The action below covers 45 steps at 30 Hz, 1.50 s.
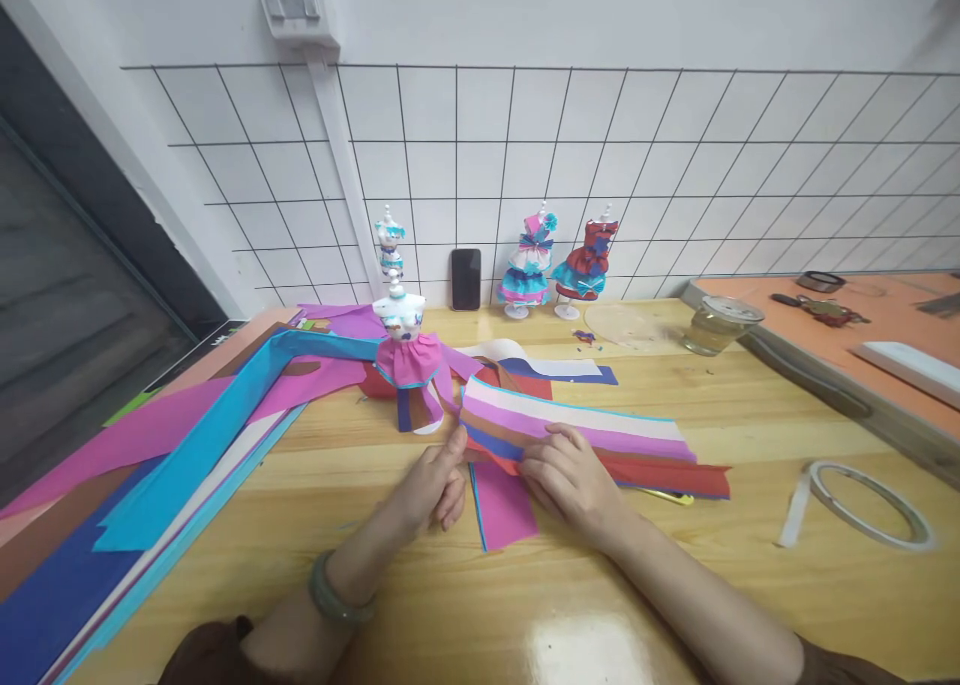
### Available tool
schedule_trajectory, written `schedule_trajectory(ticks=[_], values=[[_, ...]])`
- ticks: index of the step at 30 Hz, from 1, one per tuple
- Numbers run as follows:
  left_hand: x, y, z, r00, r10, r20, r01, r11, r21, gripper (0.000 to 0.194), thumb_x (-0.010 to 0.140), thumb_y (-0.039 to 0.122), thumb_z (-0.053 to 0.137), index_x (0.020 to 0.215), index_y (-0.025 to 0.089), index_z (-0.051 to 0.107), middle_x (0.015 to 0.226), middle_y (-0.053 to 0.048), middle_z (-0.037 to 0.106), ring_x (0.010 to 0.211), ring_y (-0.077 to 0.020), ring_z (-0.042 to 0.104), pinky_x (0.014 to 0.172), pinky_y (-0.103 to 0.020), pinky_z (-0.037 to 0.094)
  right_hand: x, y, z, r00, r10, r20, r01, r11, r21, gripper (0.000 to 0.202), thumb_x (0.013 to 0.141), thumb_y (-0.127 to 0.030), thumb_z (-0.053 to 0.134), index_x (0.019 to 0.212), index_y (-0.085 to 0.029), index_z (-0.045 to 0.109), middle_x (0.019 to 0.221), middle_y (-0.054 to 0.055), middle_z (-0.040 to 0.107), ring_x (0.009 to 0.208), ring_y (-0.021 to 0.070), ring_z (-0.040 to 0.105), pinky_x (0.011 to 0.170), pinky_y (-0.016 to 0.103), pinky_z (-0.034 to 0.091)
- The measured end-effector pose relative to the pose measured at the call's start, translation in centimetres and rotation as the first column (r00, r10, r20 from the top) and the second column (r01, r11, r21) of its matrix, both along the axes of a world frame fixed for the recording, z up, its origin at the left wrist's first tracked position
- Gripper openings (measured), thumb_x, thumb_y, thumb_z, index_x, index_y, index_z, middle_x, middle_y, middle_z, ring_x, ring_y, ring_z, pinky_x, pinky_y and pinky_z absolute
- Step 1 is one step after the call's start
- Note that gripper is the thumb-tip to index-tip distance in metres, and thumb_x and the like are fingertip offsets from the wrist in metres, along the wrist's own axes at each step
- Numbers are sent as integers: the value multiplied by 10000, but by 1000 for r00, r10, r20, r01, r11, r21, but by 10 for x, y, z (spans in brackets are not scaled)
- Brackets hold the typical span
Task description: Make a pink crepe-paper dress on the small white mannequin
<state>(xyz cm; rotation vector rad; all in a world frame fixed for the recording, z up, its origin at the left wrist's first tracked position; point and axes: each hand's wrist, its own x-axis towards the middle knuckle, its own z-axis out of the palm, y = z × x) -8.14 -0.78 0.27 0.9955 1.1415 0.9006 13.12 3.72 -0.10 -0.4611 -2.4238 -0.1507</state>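
A layered bundle of coloured strips (592, 433), white, pink, brown, blue and red, lies at the middle of the table. My left hand (437, 487) pinches the bundle's left end between thumb and curled fingers. Over the bundle's lower edge rests my right hand (562, 475), its fingers bent and pressed together on the strips. Beneath the hands a pink piece (504, 510) with a blue edge lies flat. Just behind my left hand stands a small white dress form (401, 315) with a pink ruffled skirt (409, 360).
Long coloured strips (202, 455) spread over the left side. Dressed forms (526, 265) and a black phone (466, 279) stand by the tiled wall. At the right are a tape roll (874, 505), a glass jar (720, 327) and an orange surface (840, 340). A yellow tool (667, 497) lies partly under the bundle.
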Motion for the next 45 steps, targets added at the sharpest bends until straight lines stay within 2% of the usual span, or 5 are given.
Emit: schedule_trajectory(ticks=[3, 9, 15, 26, 45], values=[[-1, 1, 3, 998, 23, 64, -18, 996, -84, 636, 773, 728, 359, 436, 191, 415, 224, 58, 226, 222, -64, 283, 341, -231, 153, -4, -7, 1, 998, 54, 41, -54, 999, -2, 238, 938, -86, 356, 979, -176, 573, 890, 55, 669, 820, 160, 560, 903, 418, 381], [-5, 3, 7, 976, 101, 192, -65, 980, -187, 516, 791, 655, 417, 654, 174, 545, 301, 85, 311, 256, -64, 271, 350, -208, 213, -6, -10, 3, 993, 93, 74, -95, 995, 20, 281, 955, -95, 315, 971, -161, 588, 890, 74, 663, 838, 175, 554, 868, 410, 404], [-6, 4, -3, 984, 89, 156, -69, 989, -132, 369, 715, 461, 611, 543, 169, 465, 293, 49, 391, 276, -79, 366, 330, -200, 211, -5, -10, 1, 987, 106, 121, -109, 994, 16, 252, 954, -97, 342, 993, -148, 586, 905, 81, 651, 822, 179, 539, 785, 373, 420], [-7, 5, -2, 978, 129, 165, -114, 989, -96, 297, 756, 370, 576, 571, 158, 481, 324, 24, 453, 315, -103, 441, 323, -192, 258, -1, -12, 7, 950, -148, 274, 114, 984, 136, 227, 934, -138, 411, 896, -129, 635, 698, 62, 611, 656, 180, 505, 646, 328, 340], [-4, 2, 4, 961, 99, 258, -105, 994, 11, 241, 675, 343, 662, 680, 134, 542, 534, 5, 570, 418, -100, 511, 368, -205, 353, 122, -7, 37, 822, -505, 262, 468, 862, 195, 194, 912, -192, 443, 998, -138, 608, 891, 102, 666, 808, 231, 573, 717, 345, 408]])
